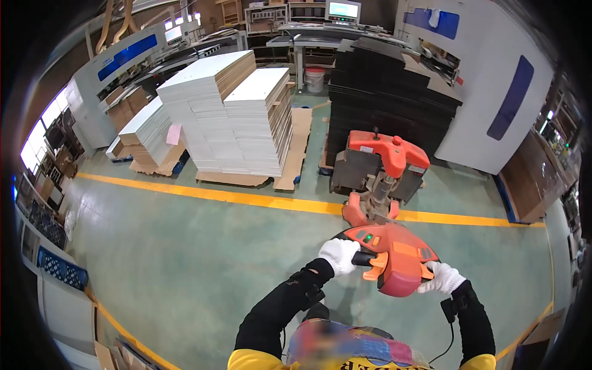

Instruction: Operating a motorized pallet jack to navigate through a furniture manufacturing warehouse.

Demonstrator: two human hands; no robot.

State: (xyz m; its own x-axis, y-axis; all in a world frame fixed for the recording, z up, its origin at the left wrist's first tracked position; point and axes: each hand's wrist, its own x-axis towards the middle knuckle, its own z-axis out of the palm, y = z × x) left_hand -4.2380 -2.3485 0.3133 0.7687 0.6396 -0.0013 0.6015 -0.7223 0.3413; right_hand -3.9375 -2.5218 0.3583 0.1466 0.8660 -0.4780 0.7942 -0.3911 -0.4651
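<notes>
Both my hands, in white gloves, are on the red control head [402,277] of an electric pallet truck. My left hand [339,255] is closed round the black grip on its left side, beside an orange lever. On the other side my right hand [443,279] wraps the right grip, its fingers partly hidden by the head. A green light glows on the control head. The truck's red and dark body [394,153] stands beyond, against a tall stack of dark panels [388,92]. Its forks are out of sight.
Stacks of white panels [203,117] stand on cardboard and pallets to the left. A yellow floor line [265,198] crosses under the truck's handle. Pale machines [493,80] flank the area. A brown stack [531,179] sits at right, and a white bucket [314,80] behind.
</notes>
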